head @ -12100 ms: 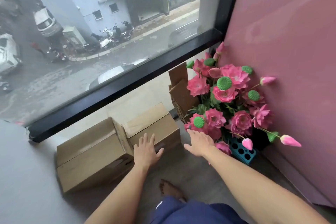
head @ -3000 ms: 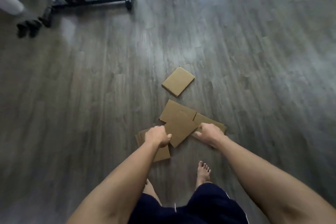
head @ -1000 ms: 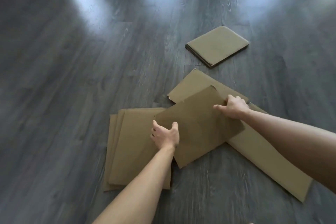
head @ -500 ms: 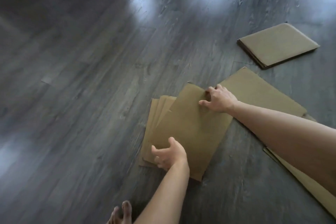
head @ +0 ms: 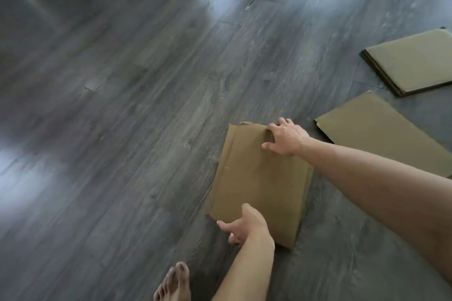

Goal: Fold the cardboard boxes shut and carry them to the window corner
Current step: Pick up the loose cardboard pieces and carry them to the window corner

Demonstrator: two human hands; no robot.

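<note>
Cardboard, flattened into a brown sheet, lay on the grey wood-grain floor between the person's two hands. The left hand gripped its near edge, thumb on top and fingers curled under the rim. The right hand clasped the far corner, fingers bent over the torn edge and thumb pressed on the upper face. Whether the near edge was lifted off the floor could not be told. A second layer of card showed as a thin strip along the sheet's side, left of both hands.

Just beyond the right forearm, apart from the held sheet, lay a second flat piece of cardboard, partly hidden by the arm. Farther out past the right hand, near the frame's edge, sat a small stack of flattened boxes, its layered edges visible. A bare foot stood on the floor close beside the left forearm.
</note>
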